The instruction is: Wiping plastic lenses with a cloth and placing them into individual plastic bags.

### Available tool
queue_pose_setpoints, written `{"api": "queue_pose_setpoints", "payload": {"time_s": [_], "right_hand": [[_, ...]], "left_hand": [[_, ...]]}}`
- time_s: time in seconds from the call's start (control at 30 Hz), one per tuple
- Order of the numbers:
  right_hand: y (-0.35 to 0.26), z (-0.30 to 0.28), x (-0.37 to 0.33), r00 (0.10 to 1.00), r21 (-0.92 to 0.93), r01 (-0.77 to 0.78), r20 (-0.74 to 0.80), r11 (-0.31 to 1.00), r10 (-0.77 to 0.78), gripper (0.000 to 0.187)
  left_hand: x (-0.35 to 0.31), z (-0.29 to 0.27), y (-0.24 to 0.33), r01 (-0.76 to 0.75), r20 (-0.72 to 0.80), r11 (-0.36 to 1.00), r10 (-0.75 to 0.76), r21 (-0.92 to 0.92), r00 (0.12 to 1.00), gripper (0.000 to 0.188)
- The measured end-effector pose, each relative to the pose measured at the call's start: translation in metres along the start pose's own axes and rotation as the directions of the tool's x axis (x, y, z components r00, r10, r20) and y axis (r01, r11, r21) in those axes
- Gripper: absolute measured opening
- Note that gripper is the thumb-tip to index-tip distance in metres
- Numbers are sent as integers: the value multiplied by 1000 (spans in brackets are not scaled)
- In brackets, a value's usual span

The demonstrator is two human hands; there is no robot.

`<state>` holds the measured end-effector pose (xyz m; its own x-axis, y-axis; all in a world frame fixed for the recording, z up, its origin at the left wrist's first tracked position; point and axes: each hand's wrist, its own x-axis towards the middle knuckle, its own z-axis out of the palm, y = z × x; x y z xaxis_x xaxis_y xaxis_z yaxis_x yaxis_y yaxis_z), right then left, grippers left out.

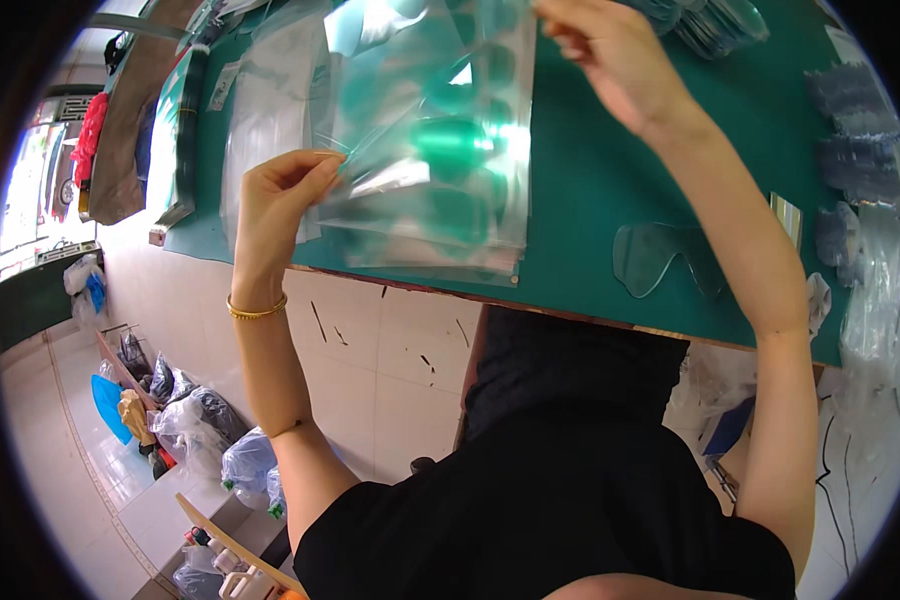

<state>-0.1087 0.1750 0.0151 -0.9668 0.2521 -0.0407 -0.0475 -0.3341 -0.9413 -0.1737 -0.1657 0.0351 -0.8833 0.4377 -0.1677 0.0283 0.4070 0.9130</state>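
Note:
A pile of clear plastic sheets (440, 190) lies on the green tabletop in front of me, glossy with reflections. Rounded outlines show through it. My left hand (285, 200), with a gold bangle at the wrist, pinches the left edge of the top clear sheet between thumb and fingers. At the pile's far right edge, my right hand (610, 60) has its fingers closed on the sheet's border; the exact grip is partly cut off by the picture's top. A clear visor-shaped lens (650, 262) lies flat near the table's front edge, partly behind my right forearm.
More clear film (270, 130) lies left of the pile, beside a stack of glossy flat sheets (178, 140). Clear curved lenses (715, 25) sit at the far right. Dark-tinted stacked pieces (855, 160) line the right side. Bagged items (205, 415) stand on the floor at left.

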Motion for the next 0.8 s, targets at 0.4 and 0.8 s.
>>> {"api": "queue_pose_setpoints", "payload": {"time_s": [0.4, 0.8], "right_hand": [[-78, 0, -133, 516, -630, 746, 752, -216, -411, 18], [-37, -81, -240, 927, -206, 188, -286, 960, -243, 58]], "left_hand": [[-66, 119, 64, -234, -45, 705, 276, -670, 960, 33], [-96, 205, 61, -124, 203, 673, 387, -729, 900, 22]]}}
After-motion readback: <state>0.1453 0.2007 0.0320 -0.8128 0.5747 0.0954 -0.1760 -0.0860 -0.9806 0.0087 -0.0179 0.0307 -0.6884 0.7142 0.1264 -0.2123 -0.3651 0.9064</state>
